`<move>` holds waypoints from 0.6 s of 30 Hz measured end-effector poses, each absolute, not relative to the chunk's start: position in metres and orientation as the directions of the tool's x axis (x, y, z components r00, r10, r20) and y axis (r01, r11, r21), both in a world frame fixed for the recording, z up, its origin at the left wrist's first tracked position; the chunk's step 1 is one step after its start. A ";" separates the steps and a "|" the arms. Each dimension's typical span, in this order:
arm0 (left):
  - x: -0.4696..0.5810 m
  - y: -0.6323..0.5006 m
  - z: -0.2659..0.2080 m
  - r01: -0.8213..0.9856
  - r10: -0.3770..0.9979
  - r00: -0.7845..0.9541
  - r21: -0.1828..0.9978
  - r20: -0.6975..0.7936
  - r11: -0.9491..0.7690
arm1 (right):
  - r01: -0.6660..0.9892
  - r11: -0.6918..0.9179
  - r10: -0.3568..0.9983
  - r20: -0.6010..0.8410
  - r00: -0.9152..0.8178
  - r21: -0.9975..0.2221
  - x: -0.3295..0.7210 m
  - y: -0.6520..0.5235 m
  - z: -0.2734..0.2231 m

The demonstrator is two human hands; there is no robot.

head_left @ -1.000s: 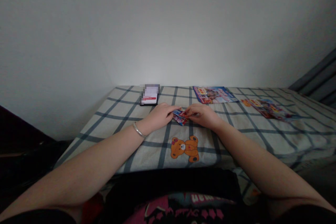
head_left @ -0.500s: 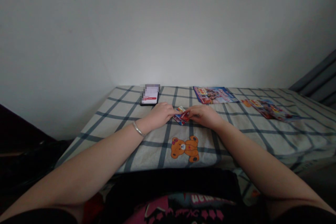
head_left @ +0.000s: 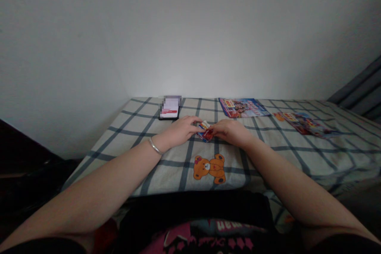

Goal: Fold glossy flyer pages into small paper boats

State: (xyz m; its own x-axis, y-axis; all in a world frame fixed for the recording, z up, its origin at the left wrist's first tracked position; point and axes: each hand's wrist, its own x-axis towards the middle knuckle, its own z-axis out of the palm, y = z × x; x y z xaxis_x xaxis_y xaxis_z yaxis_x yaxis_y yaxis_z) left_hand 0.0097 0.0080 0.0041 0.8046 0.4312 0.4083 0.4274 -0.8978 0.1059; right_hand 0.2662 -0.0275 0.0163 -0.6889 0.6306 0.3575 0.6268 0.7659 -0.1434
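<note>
Between my two hands lies a small folded piece of colourful printed paper (head_left: pixel 205 131), red, blue and yellow, on the checked cloth (head_left: pixel 172 170). My left hand (head_left: pixel 183 129), with a silver bangle at its wrist, pinches the paper's left side between thumb and fingers. On the opposite side, my right hand (head_left: pixel 230 131) has its fingertips closed on the red part of the paper. The fingertips hide some of the folds.
A phone (head_left: pixel 170 110) with a lit, partly blurred screen lies beyond my left hand. Two printed leaflets, one near the wall (head_left: pixel 244 107) and another farther right (head_left: pixel 309 124), rest on the cloth. A grey curtain-like fabric (head_left: pixel 360 87) hangs at the right.
My left fingers have shifted slightly and spread a little along the paper. The red part of the paper sits a bit lower under my right fingertips.
</note>
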 end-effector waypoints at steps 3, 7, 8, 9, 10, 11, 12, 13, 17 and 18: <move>0.010 0.008 0.005 0.404 0.407 0.835 0.090 0.370 -0.910 | 0.647 0.748 0.649 0.364 -0.668 -0.146 0.267 -0.028 0.016; 0.011 0.005 0.008 0.383 0.387 0.853 0.084 0.349 -0.920 | 0.624 0.763 0.637 0.358 -0.683 -0.168 0.269 -0.028 0.015; 0.012 0.004 0.009 0.378 0.383 0.855 0.084 0.351 -0.922 | 0.613 0.770 0.631 0.354 -0.690 -0.177 0.269 -0.028 0.015; 0.012 0.003 0.010 0.375 0.380 0.855 0.086 0.353 -0.923 | 0.605 0.775 0.626 0.350 -0.696 -0.184 0.269 -0.027 0.015; 0.013 0.002 0.010 0.374 0.380 0.854 0.089 0.355 -0.923 | 0.599 0.778 0.623 0.347 -0.701 -0.189 0.269 -0.027 0.016; 0.013 0.002 0.010 0.376 0.383 0.852 0.092 0.356 -0.922 | 0.593 0.781 0.620 0.344 -0.705 -0.193 0.269 -0.027 0.016; 0.014 0.002 0.009 0.380 0.387 0.850 0.094 0.358 -0.920 | 0.588 0.784 0.617 0.343 -0.708 -0.198 0.269 -0.026 0.016; 0.014 0.002 0.009 0.382 0.389 0.849 0.092 0.358 -0.919 | 0.581 0.788 0.614 0.341 -0.712 -0.204 0.269 -0.026 0.016; 0.017 0.002 0.007 0.397 0.383 0.864 0.025 0.325 -0.917 | 0.580 0.784 0.619 0.336 -0.709 -0.221 0.269 -0.023 0.014; 0.018 0.001 0.008 0.407 0.388 0.866 0.009 0.316 -0.914 | 0.586 0.781 0.623 0.340 -0.704 -0.218 0.270 -0.022 0.012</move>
